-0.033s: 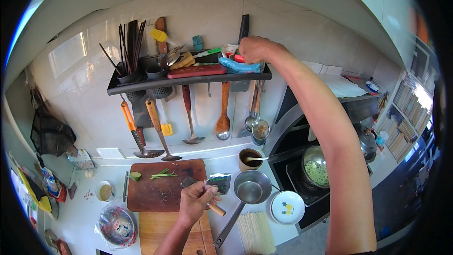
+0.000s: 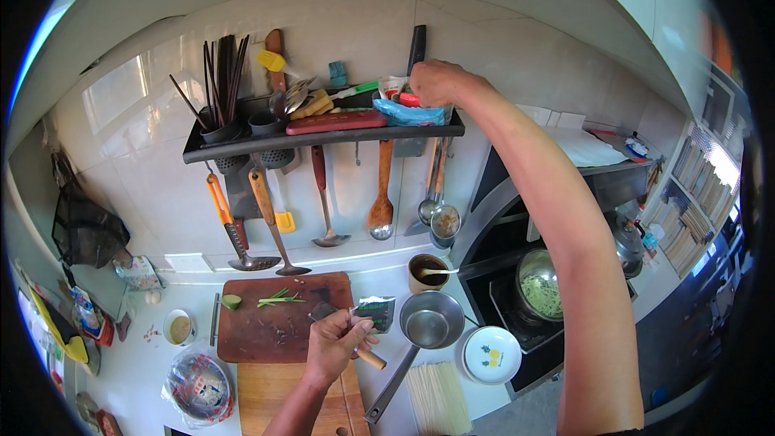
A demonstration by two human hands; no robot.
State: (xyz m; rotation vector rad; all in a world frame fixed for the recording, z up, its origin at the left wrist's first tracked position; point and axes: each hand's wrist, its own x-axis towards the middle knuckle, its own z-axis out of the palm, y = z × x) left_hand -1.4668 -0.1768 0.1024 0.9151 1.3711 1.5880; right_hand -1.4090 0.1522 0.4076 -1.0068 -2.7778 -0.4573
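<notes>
Over the cutting board my left hand (image 2: 329, 345) pinches a small shiny sachet (image 2: 376, 314), partly clear and partly dark. Behind that hand lies a cleaver-like knife, its wooden handle (image 2: 371, 358) showing below the fingers. My right arm stretches up across the stove, and my right hand (image 2: 440, 85) is curled at the right end of the black wall shelf (image 2: 323, 138). A blue plastic bag (image 2: 413, 112) and a red object (image 2: 409, 100) are right beside it. Its fingertips are hidden, so what they grip cannot be made out.
Cut green pieces (image 2: 281, 298) lie on the dark board (image 2: 266, 335). A saucepan (image 2: 432, 320), brown cup (image 2: 428, 273), white plate (image 2: 492, 354) and dry noodles (image 2: 438, 398) stand to the right. Shredded greens fill a pot (image 2: 541, 291) on the stove. Ladles (image 2: 331, 239) hang below the shelf.
</notes>
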